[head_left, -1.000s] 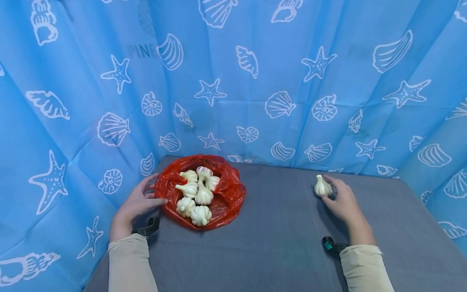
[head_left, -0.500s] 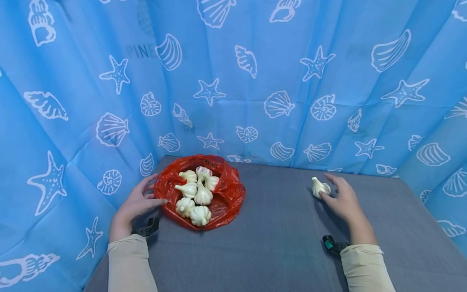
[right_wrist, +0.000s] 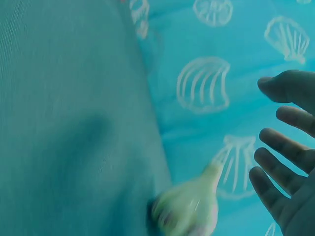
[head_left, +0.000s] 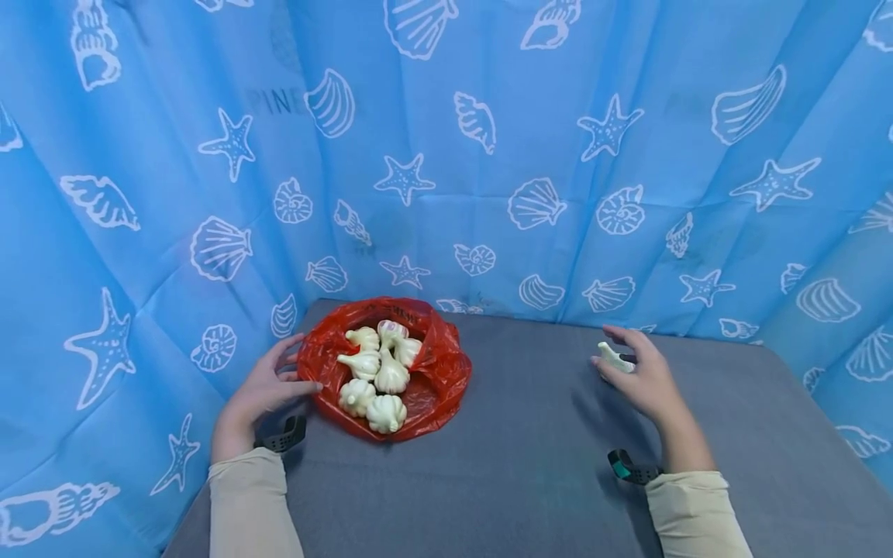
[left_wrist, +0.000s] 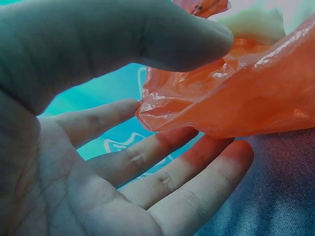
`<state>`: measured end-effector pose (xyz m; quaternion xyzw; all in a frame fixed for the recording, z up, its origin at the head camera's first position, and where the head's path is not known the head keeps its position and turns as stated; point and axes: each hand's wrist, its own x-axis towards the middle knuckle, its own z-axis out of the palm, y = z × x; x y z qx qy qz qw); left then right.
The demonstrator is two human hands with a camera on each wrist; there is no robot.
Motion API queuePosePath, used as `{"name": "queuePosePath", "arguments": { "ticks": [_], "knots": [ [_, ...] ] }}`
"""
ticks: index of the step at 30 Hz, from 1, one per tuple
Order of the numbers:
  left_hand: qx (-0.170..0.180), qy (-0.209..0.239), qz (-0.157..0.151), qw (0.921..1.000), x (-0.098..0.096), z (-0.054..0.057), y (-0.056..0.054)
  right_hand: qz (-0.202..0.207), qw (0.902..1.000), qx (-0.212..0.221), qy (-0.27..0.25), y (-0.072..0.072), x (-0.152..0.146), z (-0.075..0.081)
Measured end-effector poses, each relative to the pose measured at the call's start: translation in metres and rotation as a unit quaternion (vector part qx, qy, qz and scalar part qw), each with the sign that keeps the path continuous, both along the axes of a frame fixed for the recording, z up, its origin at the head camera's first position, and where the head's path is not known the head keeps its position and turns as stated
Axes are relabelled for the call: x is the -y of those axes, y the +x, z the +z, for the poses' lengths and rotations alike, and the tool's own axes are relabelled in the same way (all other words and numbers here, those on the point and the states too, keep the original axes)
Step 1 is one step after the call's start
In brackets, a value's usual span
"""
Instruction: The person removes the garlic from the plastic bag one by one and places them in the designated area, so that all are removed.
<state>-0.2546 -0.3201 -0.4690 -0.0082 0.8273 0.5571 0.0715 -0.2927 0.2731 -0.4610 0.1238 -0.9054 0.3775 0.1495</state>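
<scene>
A red plastic bag lies spread on the left of the table with several garlic bulbs inside. My left hand is at its left side. In the left wrist view the thumb lies over the bag's rim, and the long, spread fingers touch its outside from below. On the right a single garlic bulb stands on the table, partly hidden by my right hand. That hand hovers with its fingers apart; the right wrist view shows a gap between it and the garlic bulb.
Grey cloth covers the table. A blue curtain with white shells and starfish hangs behind it and along both sides. Black wrist devices sit at both wrists.
My right hand has come off the lone garlic bulb and risen slightly, its shadow now apart from it. The left hand and the bag have stayed where they were.
</scene>
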Motion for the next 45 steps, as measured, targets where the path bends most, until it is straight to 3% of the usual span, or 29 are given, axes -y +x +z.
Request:
{"name": "queuePosePath", "arguments": {
  "ticks": [5, 12, 17, 21, 30, 36, 45],
  "knots": [
    [0.004, -0.007, -0.005, 1.0, 0.0, 0.001, -0.001, 0.03, 0.9993, 0.009, -0.02, 0.006, 0.025, 0.01],
    [0.005, -0.003, -0.004, 1.0, 0.001, 0.001, 0.001, 0.103, 0.9942, -0.031, -0.014, 0.015, 0.068, 0.03],
    [-0.006, 0.004, -0.014, 0.9999, 0.0, 0.003, 0.001, 0.175, 0.9815, -0.076, -0.023, 0.025, 0.1, 0.043],
    [-0.01, 0.003, -0.018, 0.9998, 0.0, 0.005, 0.0, 0.235, 0.9677, -0.084, -0.036, 0.033, 0.126, 0.047],
    [-0.002, -0.005, -0.012, 0.9999, 0.0, 0.001, 0.0, 0.313, 0.949, -0.024, -0.033, 0.042, 0.176, 0.033],
    [-0.004, -0.003, -0.012, 0.9999, 0.001, 0.0, 0.0, 0.346, 0.9372, 0.021, -0.042, 0.044, 0.204, 0.019],
    [-0.01, 0.005, -0.028, 0.9995, 0.001, 0.001, 0.0, 0.377, 0.9237, 0.069, -0.011, 0.046, 0.238, 0.004]
  ]
}}
